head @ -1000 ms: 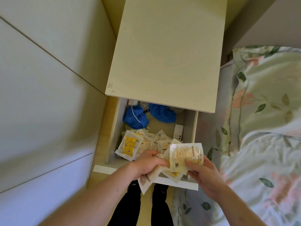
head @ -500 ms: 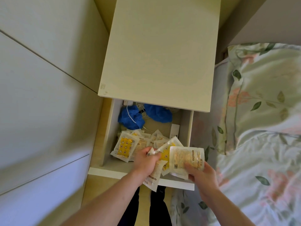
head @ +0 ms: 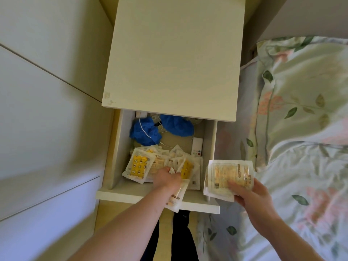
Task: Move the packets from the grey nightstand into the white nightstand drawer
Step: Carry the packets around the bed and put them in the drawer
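A person looks down into the open drawer [head: 195, 201] of a white rectangular nightstand [head: 175, 59] that stands between pale wardrobe doors [head: 43, 95] and a bed with floral bedding [head: 305, 113].

The left hand [head: 166, 178] reaches into the front of the drawer, fingers curled around a few clear plastic packets with yellow contents [head: 178, 194]; one of these hangs down over the drawer's front edge below the wrist.

The right hand [head: 252, 194] is just to the right of the drawer, above its front corner. It grips a small stack of flat pale-yellow packets in clear wrappers [head: 228, 176], thumb on top and fingers underneath.

Inside the drawer, a loose pile of similar white and yellow packets [head: 139, 164] covers the front half, touching the left hand. Behind the pile lie two crumpled blue fabric items [head: 146, 131], a thin white cable [head: 148, 134] trailing across them, and a slim white remote control [head: 196, 147] against the right wall.

Dark trouser legs [head: 180, 238] show below the drawer front.
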Available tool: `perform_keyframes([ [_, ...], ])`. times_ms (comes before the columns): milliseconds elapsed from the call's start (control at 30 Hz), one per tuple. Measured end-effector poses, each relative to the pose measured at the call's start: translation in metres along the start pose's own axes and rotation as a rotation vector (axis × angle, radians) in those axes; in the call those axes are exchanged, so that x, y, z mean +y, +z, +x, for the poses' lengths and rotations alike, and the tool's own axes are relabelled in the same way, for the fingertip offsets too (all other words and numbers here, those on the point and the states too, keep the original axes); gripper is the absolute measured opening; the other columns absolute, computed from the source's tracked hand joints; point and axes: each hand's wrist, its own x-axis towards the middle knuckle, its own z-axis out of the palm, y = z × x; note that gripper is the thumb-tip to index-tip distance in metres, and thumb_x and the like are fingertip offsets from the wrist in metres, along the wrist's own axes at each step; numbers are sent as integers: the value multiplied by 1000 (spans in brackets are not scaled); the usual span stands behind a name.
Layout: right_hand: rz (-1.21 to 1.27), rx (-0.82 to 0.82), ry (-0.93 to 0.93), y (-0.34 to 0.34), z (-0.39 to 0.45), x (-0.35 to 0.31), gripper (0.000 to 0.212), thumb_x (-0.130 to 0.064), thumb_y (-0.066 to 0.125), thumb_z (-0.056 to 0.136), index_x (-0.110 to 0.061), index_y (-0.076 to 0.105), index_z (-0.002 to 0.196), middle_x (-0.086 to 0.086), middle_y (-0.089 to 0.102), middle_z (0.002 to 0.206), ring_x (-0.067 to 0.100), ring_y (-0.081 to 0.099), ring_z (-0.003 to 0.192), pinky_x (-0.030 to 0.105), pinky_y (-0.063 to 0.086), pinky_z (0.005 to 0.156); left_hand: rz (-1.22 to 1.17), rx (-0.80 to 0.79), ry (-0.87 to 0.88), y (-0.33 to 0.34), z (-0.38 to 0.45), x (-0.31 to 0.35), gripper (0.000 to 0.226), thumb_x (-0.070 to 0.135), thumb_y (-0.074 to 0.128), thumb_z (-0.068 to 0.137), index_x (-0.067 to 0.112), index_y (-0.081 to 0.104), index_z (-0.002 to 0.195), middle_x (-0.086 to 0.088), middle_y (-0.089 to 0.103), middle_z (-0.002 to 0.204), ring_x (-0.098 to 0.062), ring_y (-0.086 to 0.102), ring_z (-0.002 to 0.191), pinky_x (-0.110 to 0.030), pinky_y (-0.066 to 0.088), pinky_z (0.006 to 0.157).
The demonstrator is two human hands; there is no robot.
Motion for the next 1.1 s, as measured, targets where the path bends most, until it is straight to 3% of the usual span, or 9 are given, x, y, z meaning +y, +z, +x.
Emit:
perform_keyframes([
  [100,-26,-79,-32,-1,-2,-13,30,0,71,88,-8,68,117,11,79,106,28,77,97,29,64,72,202,-8,28,1,1,2,20,37,66,94,23,67,108,2,70,106,-10,62,79,-23,47,60],
  [167,-85,-121,-55,3,-1,-22,29,0,72,88,-7,69,115,10,79,104,26,77,95,28,64,70,331,-27,30,1,2,2,37,46,66,94,20,64,120,2,66,106,-17,65,92,-26,50,69],
  [300,-284,-193,-86,17,3,-39,29,-7,77,84,-15,71,111,4,80,102,20,78,93,37,64,78,657,-57,125,-3,0,-1,51,62,54,96,17,63,120,1,66,101,-17,67,91,-31,59,80],
  [433,-471,-320,-92,36,9,-55,30,-12,80,85,-21,72,112,-4,80,104,17,77,97,47,61,90,649,-10,216,-23,2,-6,51,67,49,95,20,60,111,5,67,95,-14,67,84,-31,60,72],
  [600,-712,-459,-112,67,18,-66,28,-16,81,87,-32,73,109,-16,78,103,5,74,98,40,60,94,289,125,244,-78,13,-7,29,35,47,105,18,48,129,-3,63,120,-24,65,108,-36,58,82],
  [667,-803,-499,-115,80,24,-64,29,-19,81,87,-35,73,110,-19,77,104,2,73,100,39,59,95,252,128,293,-98,20,-10,21,19,49,104,22,49,125,1,63,114,-24,65,105,-38,58,82],
  [867,-963,-597,-110,110,43,-41,32,-21,80,88,-38,70,113,-19,76,107,-1,70,103,28,58,93,495,228,395,-117,48,-24,37,20,73,89,27,46,113,5,65,106,-17,66,92,-30,56,73],
  [1033,-1111,-559,-92,117,67,-22,38,-20,77,91,-32,64,124,-14,70,116,9,66,112,28,54,93,804,286,510,-114,51,-32,92,7,81,78,14,26,152,-12,39,150,-30,50,130,-39,55,99],
  [1100,-1232,-496,-118,118,78,-13,42,-22,72,94,-26,59,133,-7,67,123,16,64,118,31,54,97,949,348,597,-111,44,-30,93,8,79,79,12,26,155,-13,32,153,-31,40,136,-41,49,107],
])
